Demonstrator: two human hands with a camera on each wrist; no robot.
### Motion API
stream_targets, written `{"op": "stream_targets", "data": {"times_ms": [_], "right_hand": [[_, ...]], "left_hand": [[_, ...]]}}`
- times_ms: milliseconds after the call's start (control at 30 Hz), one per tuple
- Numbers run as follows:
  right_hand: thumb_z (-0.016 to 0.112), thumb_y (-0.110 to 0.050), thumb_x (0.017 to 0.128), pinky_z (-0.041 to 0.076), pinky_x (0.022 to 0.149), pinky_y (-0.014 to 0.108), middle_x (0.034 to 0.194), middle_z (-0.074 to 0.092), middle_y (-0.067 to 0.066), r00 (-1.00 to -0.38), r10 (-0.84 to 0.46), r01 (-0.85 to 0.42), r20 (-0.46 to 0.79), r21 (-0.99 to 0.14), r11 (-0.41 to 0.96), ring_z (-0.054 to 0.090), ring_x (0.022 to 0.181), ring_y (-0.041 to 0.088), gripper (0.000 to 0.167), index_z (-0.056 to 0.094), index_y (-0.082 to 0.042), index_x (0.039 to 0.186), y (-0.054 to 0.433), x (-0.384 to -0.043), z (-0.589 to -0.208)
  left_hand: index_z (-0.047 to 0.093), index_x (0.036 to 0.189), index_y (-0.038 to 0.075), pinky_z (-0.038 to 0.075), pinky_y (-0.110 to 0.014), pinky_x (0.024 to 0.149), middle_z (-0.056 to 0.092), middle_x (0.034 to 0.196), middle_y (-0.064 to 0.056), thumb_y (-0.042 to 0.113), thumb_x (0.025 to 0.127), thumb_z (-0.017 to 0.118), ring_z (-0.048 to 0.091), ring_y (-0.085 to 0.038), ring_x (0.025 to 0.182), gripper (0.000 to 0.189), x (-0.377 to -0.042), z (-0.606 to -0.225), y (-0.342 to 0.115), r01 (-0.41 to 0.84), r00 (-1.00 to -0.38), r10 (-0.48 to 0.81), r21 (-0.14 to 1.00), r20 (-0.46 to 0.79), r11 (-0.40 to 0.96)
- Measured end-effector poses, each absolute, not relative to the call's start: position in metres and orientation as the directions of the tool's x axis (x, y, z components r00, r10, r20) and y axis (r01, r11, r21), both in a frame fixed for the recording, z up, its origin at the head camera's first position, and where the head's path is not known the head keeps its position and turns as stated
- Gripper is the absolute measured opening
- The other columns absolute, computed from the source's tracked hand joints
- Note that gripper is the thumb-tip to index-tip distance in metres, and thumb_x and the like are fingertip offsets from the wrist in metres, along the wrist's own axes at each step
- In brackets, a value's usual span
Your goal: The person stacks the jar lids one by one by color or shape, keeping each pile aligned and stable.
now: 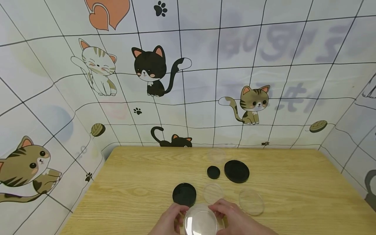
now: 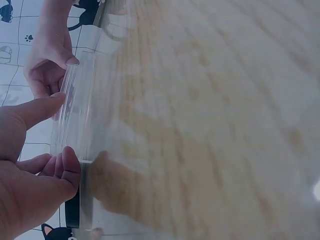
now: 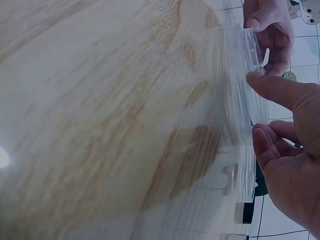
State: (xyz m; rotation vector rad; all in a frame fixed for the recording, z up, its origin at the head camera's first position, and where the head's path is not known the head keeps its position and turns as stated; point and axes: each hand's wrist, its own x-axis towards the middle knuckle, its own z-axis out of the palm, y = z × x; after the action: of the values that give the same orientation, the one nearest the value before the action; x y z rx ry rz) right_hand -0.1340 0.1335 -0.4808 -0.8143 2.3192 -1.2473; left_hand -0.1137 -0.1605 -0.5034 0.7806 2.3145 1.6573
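At the table's near edge in the head view, a clear round dish [image 1: 202, 219] sits between both hands. My left hand [image 1: 170, 219] grips its left rim with thumb and fingers. On the opposite side, my right hand [image 1: 236, 219] pinches the rim the same way. Seen edge-on in the left wrist view, the dish [image 2: 75, 117] shows stacked clear layers low over the tabletop. The right wrist view shows these ridged walls [image 3: 237, 95] too, with thumb and fingertips of the right hand [image 3: 295, 145] at the edge. Just beyond the dish lies a black disc [image 1: 184, 194].
Farther back on the wooden table [image 1: 141, 176] lie a small black disc [image 1: 213, 172] and a larger black disc [image 1: 236, 171]. Clear round pieces [image 1: 213, 193] lie about, one to the right [image 1: 251, 202]. A cat-patterned cloth [image 1: 199, 81] stands behind the table.
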Motion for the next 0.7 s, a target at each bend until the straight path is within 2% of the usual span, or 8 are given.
{"op": "stream_targets", "data": {"times_ms": [200, 533, 700], "right_hand": [[0.092, -0.021, 0.078, 0.052, 0.079, 0.026, 0.114, 0.059, -0.008, -0.756, -0.654, -0.342, -0.036, -0.830, 0.441, 0.052, 0.092, 0.003, 0.059, 0.067, -0.006, 0.129, 0.1352, -0.1332, -0.4780], [0.091, -0.025, 0.080, 0.051, 0.076, 0.025, 0.110, 0.056, -0.009, -0.722, -0.691, -0.410, -0.021, -0.792, 0.452, 0.049, 0.091, 0.003, 0.064, 0.064, 0.001, 0.131, 0.1358, -0.1364, -0.4823], [0.091, -0.017, 0.078, 0.049, 0.075, 0.025, 0.106, 0.055, -0.012, -0.732, -0.677, -0.393, -0.074, -0.766, 0.508, 0.048, 0.088, 0.002, 0.058, 0.066, -0.003, 0.128, 0.1327, -0.1366, -0.4776]], "left_hand": [[0.059, 0.124, -0.007, 0.051, -0.021, 0.056, 0.053, 0.106, -0.005, 0.004, 0.070, 0.095, 0.051, 0.003, 0.079, 0.067, -0.1141, -0.5071, -0.1594, 0.367, -0.823, 0.533, 0.902, 0.200, 0.228], [0.060, 0.127, -0.005, 0.049, -0.020, 0.058, 0.049, 0.108, 0.004, 0.004, 0.071, 0.093, 0.048, 0.003, 0.073, 0.066, -0.1155, -0.5045, -0.1578, 0.249, -0.853, 0.517, 0.926, 0.071, 0.285], [0.062, 0.128, -0.005, 0.048, -0.019, 0.060, 0.049, 0.104, 0.003, 0.008, 0.071, 0.094, 0.048, 0.001, 0.073, 0.066, -0.1166, -0.5028, -0.1576, 0.178, -0.862, 0.506, 0.930, -0.010, 0.321]]}}
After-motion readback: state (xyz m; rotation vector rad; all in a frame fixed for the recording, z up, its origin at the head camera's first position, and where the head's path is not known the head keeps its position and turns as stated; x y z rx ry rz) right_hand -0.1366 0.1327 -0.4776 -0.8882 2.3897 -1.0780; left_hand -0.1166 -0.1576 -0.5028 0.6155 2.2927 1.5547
